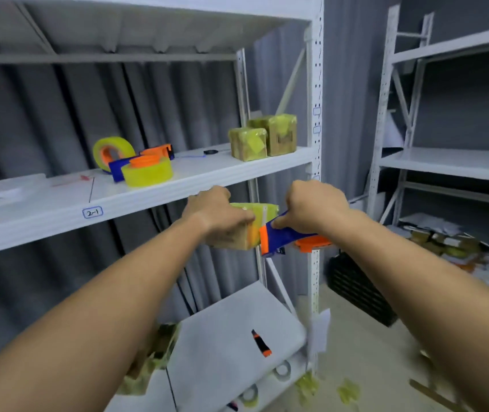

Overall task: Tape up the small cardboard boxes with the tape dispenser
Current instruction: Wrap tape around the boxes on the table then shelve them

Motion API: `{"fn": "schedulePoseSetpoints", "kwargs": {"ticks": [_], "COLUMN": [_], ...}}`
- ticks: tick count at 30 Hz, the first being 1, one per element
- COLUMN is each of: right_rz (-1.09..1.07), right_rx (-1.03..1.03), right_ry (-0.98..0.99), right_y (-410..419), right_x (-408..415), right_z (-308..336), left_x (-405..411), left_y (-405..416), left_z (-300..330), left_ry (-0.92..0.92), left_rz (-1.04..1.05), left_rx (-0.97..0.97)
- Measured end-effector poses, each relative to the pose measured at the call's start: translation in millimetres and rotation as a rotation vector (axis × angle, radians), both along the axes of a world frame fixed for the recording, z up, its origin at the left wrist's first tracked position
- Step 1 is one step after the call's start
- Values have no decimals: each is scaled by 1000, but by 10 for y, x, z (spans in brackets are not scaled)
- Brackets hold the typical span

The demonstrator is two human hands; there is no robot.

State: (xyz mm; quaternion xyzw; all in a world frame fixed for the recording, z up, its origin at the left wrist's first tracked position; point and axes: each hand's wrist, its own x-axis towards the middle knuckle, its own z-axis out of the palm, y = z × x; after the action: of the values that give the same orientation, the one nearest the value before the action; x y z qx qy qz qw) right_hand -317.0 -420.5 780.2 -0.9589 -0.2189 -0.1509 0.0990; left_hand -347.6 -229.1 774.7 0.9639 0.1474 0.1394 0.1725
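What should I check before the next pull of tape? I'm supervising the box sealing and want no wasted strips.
1. Left hand grips the small cardboard box: ok.
2. Right hand holds the tape dispenser: ok.
3. Dispenser's orange end sits against the box's side: ok.
4. Tape roll has tape left: cannot tell, hidden behind the hand.
5. Box supported by a surface: not ok, it is held in the air below the shelf.
6. Space beside the taped boxes on the shelf: ok.

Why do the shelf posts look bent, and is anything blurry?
Head view: the wide-angle lens bows the white metal shelf post; the cluttered pile at the right edge smears with motion blur, while the yellow-taped small cardboard box in hand stays fairly sharp.
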Motion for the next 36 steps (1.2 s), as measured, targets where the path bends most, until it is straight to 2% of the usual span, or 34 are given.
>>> {"fn": "schedulePoseSetpoints", "kwargs": {"ticks": [7,14,25,36], "right_rz": [-10,32,7,34], "right_rx": [118,151,85,36], "right_ry": [-170,-266,-282,-266], "right_y": [-166,120,890,1158], "right_x": [89,366,1298,2003], "right_z": [653,1030,1155,1134], "left_x": [173,415,1339,2266], "left_y": [-132,111,942,1103], "left_z": [753,1079,1001,727], "left_ry": [-191,-313,-350,-373], "left_rz": [29,164,272,263], "left_rx": [44,36,99,-47]}}
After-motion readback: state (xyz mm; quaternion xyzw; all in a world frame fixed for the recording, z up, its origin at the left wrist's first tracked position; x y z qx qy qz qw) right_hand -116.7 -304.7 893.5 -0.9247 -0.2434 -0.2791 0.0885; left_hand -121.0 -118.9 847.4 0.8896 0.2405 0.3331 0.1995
